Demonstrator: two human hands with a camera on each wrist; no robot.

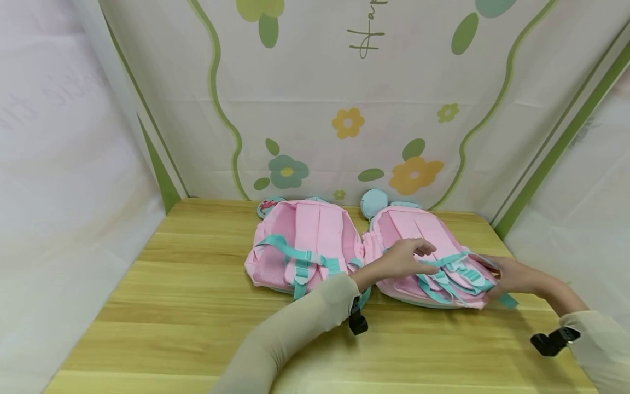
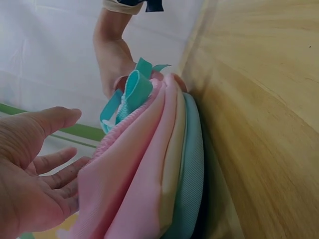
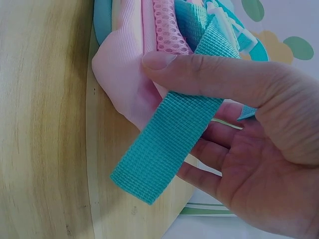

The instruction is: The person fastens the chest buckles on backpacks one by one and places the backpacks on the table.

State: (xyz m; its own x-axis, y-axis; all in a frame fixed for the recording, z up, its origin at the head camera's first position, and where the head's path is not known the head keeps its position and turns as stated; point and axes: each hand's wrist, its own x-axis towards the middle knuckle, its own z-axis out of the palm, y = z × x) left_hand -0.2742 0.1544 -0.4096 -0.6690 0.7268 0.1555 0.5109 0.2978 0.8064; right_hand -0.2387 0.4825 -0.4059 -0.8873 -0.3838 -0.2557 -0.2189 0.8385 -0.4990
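Note:
Two pink backpacks with teal straps lie side by side, their shoulder-strap sides up. My right hand (image 1: 514, 275) grips the lower right side of the right backpack (image 1: 418, 224). In the right wrist view its thumb (image 3: 159, 60) presses the pink fabric, with the other fingers behind. A loose teal strap end (image 3: 159, 144) hangs under that thumb. Over the middle of the same backpack is my left hand (image 1: 401, 258), fingers spread and loosely bent, nothing held. The left wrist view shows its palm beside the backpack's pink side (image 2: 134, 184). The left backpack (image 1: 320, 224) lies partly behind my left forearm.
Both backpacks lie on a wooden table (image 1: 172, 306), near its back edge. A round light-blue piece (image 1: 374, 203) sticks out behind the right backpack, and a round patterned one (image 1: 269, 207) behind the left. White flower-printed cloth (image 1: 305, 126) hangs behind the table and at both sides.

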